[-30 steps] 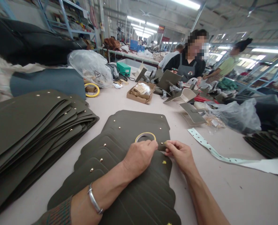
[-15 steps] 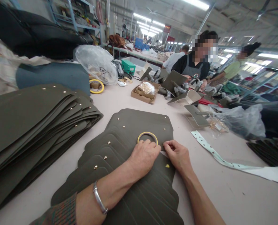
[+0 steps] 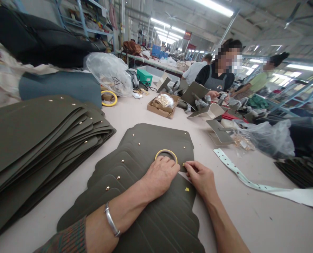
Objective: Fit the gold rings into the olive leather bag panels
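Note:
Overlapping dark olive panels (image 3: pixel 156 135) with small gold studs lie fanned out on the pale table. My left hand (image 3: pixel 163 174), with a silver bangle at the wrist, rests on them, its fingers curled on the near side of a yellow-edged tape roll (image 3: pixel 166 151). To its right, my right hand (image 3: pixel 198 174) pinches a tiny yellow piece (image 3: pixel 183 164) between thumb and forefinger at the right edge of the top panel. Another small yellow piece (image 3: pixel 187 189) sticks on a panel below.
A tall stack of olive panels (image 3: pixel 40 130) stands at left. Beyond are a second tape roll (image 3: pixel 109 98), a cardboard box (image 3: pixel 163 104) and a plastic bag (image 3: pixel 109 73). A mint strip (image 3: pixel 251 182) lies right. A person (image 3: pixel 217 77) works across the table.
The yellow piece at my right fingertips now shows more clearly. My left hand stays by the tape roll. The person across has lowered their hands slightly.

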Demonstrator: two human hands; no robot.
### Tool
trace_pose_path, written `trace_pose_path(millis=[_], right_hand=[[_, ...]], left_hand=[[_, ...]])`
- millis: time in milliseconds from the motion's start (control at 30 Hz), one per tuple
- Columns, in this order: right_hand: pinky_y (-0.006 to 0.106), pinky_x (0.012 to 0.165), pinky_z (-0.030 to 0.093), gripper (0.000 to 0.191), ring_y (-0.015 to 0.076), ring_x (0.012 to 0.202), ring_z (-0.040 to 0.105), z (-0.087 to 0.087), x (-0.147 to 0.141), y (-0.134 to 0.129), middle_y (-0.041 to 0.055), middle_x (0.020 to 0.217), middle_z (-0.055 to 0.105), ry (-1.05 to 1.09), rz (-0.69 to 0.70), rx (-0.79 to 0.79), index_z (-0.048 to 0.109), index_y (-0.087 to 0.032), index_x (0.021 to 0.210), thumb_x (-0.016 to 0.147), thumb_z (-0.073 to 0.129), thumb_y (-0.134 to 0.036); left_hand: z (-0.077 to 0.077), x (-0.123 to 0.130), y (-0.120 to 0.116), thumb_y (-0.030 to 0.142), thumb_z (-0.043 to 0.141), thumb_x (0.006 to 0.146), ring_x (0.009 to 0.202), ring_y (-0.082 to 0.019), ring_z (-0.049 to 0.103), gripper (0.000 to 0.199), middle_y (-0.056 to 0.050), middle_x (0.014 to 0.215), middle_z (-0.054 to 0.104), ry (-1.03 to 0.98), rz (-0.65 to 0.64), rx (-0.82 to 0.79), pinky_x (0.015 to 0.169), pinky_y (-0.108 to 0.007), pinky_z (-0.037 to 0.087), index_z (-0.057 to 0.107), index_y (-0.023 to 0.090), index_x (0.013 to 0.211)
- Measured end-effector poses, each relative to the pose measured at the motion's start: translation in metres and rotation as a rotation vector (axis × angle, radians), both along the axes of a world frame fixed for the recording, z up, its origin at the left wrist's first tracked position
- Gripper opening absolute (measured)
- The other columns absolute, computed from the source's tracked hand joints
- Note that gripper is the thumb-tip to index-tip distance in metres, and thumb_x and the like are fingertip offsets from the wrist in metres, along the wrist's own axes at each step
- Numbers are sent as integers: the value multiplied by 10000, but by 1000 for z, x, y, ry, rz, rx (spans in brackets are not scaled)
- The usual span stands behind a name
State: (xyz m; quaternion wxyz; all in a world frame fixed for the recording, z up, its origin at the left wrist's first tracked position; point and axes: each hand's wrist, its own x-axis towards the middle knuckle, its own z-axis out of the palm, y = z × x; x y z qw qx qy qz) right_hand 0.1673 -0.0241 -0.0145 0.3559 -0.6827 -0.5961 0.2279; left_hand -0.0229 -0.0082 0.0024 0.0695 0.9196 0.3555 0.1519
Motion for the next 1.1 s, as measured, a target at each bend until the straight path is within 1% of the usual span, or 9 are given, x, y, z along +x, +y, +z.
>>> trace_pose_path(millis=[100, 200, 400, 567, 667, 733, 800, 967, 1100], right_hand=[[309, 654, 501, 242, 194, 643, 660, -1, -5, 5, 46, 730, 725, -183, 17, 94, 717, -199, 776, 804, 555, -376], [305, 701, 484, 229, 202, 727, 670, -1, -5, 7, 53, 786, 736, -248, 40, 110, 716, -200, 775, 812, 541, -343], [265, 615, 443, 190, 173, 655, 639, 17, 0, -7, 20, 712, 714, -252, 237, -117, 712, -202, 734, 807, 561, -292], [238, 546, 417, 191, 152, 607, 607, 28, 6, -14, -2, 652, 693, -159, 432, -302, 705, -197, 694, 806, 561, -255], [248, 604, 459, 219, 161, 671, 628, 24, 8, -16, 12, 729, 713, -55, 346, -162, 719, -196, 781, 851, 534, -291], [260, 647, 487, 217, 169, 722, 644, 21, 6, -18, 32, 823, 725, 23, 243, 18, 715, -194, 898, 864, 536, -312], [268, 674, 504, 210, 174, 762, 652, 19, 2, -19, 47, 892, 722, 47, 237, 156, 698, -200, 968, 862, 555, -310], [302, 771, 515, 179, 185, 846, 654, 21, -12, -20, 58, 924, 706, -81, 361, 330, 671, -221, 968, 884, 515, -244], [273, 705, 503, 177, 163, 758, 649, 19, -17, -19, 43, 828, 700, -161, 364, 373, 659, -217, 882, 890, 483, -206]], left_hand=[[2, -1, 0, 111, 413, 905, 892, -204, 524, 153, -44, 914, 601, 10, -17, 15, 884, -366, 406, 547, 182, 883], [5, -2, 0, 104, 407, 898, 858, -203, 525, 159, -40, 875, 599, 1, -24, 31, 886, -377, 399, 543, 183, 868], [8, -4, 2, 134, 415, 899, 844, -206, 532, 132, -47, 899, 595, -95, -10, 53, 822, -355, 428, 539, 177, 899], [4, -7, 4, 108, 397, 909, 858, -181, 582, 196, -32, 910, 621, -205, -65, 8, 792, -300, 473, 542, 183, 1019], [2, -7, 3, 128, 415, 924, 885, -169, 626, 304, -18, 957, 656, -226, -72, -34, 769, -276, 510, 493, 217, 1205], [1, -7, 2, 156, 431, 936, 931, -173, 644, 444, -24, 1036, 673, -238, -71, -42, 788, -288, 529, 358, 238, 1367], [1, -6, 1, 180, 440, 945, 973, -178, 650, 543, -45, 1115, 669, -256, -66, -44, 810, -302, 539, 228, 229, 1443], [0, -4, 0, 215, 448, 958, 979, -176, 661, 483, -71, 1120, 676, -286, -53, -65, 824, -296, 540, 272, 178, 1406], [2, -2, -1, 206, 461, 951, 962, -171, 666, 414, -61, 1093, 682, -297, -42, -91, 790, -273, 535, 331, 182, 1344]])
